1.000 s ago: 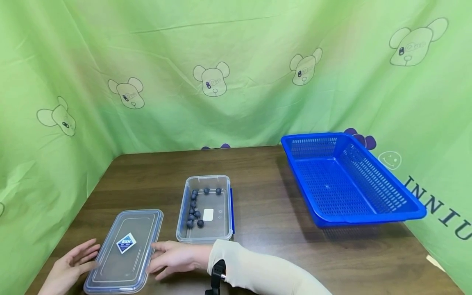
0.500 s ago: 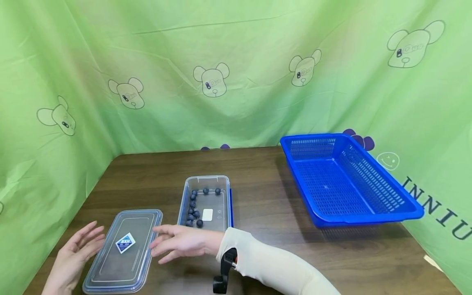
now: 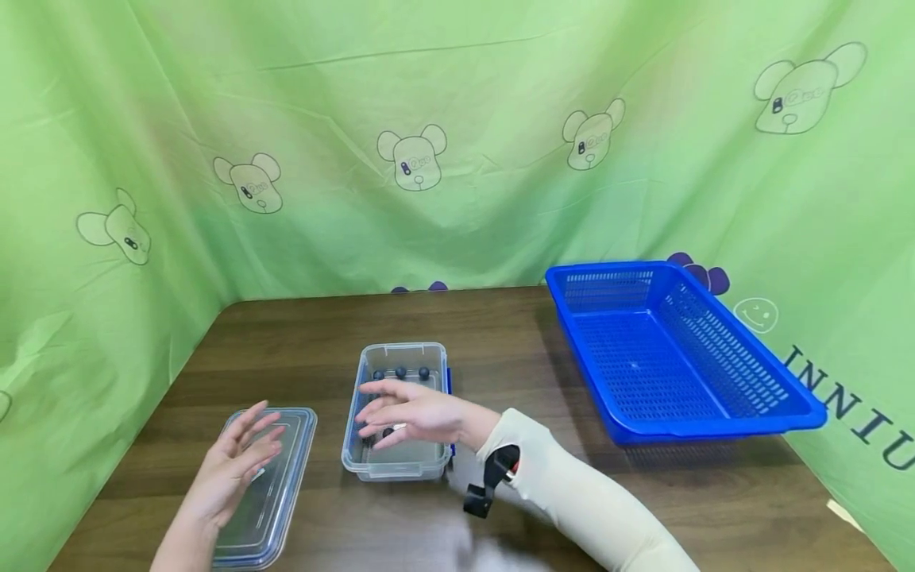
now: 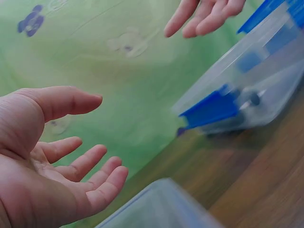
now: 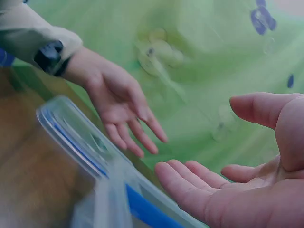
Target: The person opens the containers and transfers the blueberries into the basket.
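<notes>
A clear plastic food box (image 3: pixel 400 470) with blue side clips stands mid-table, several blueberries (image 3: pixel 424 372) inside. My right hand (image 3: pixel 422 413) hovers over it, palm turned left, fingers extended and holding nothing; it hides some of the berries. To the left lies a clear rectangular lid (image 3: pixel 286 496) with a bluish rim. Above the lid hangs my left hand (image 3: pixel 232 469), its fingers loosely spread and nothing in them, covering most of the lid's label. In the left wrist view, a gap shows between thumb and fingers of the left hand (image 4: pixel 61 161).
A large blue perforated basket (image 3: pixel 643 365) stands at the table's right side, tilted in view. Green printed cloth (image 3: pixel 486 222) hangs behind and along both sides of the wooden table (image 3: pixel 500 342).
Both hands have left the lid's edges and moved up and to the right. The right hand is now over the box of blueberries, the left over the lid. Lid and box stayed put.
</notes>
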{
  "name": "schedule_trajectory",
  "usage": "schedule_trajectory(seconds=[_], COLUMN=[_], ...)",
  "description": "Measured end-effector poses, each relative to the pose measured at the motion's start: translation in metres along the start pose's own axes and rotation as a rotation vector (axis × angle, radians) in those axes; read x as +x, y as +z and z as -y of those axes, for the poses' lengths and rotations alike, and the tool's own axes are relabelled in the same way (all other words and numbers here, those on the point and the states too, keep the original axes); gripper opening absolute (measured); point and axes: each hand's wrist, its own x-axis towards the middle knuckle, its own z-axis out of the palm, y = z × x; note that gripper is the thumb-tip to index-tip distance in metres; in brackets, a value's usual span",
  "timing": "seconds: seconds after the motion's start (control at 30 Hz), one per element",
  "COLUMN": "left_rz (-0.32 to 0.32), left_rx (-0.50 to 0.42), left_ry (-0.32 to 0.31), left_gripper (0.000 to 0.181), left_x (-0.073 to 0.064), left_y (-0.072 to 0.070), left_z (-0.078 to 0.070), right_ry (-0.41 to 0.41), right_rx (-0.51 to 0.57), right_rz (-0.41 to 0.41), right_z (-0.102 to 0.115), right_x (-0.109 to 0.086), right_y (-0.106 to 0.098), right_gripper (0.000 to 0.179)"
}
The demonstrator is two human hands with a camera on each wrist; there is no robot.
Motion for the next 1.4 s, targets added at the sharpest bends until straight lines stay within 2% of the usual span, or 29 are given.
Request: schedule_trajectory(seconds=[0.37,0.53,0.7,0.9,1.13,1.4], left_rz=[0.075,0.103,0.139,0.135,0.139,0.139], left_rx=[-0.018,-0.01,-0.01,-0.008,0.006,0.002], left_ry=[-0.075,-0.112,-0.147,-0.169,-0.181,-0.191], left_gripper=[0.066,0.077,0.092,0.097,0.098,0.098], left_x=[0.02,0.024,0.025,0.026,0.027,0.026], left_y=[0.049,0.061,0.067,0.069,0.07,0.07], left_z=[0.017,0.021,0.024,0.028,0.028,0.027], right_ry=[-0.062,-0.073,-0.065,-0.039,0.028,0.139], right_rx=[-0.059,-0.08,-0.089,-0.116,-0.186,-0.378], right_rz=[-0.142,-0.189,-0.232,-0.279,-0.284,-0.338], right_z=[0.005,0.001,-0.002,0.005,0.02,0.027], right_x=[-0.035,-0.043,-0.044,-0.036,-0.01,0.02], right_y=[-0.064,-0.083,-0.092,-0.094,-0.086,-0.075], right_gripper=[0.058,0.059,0.061,0.062,0.064,0.066])
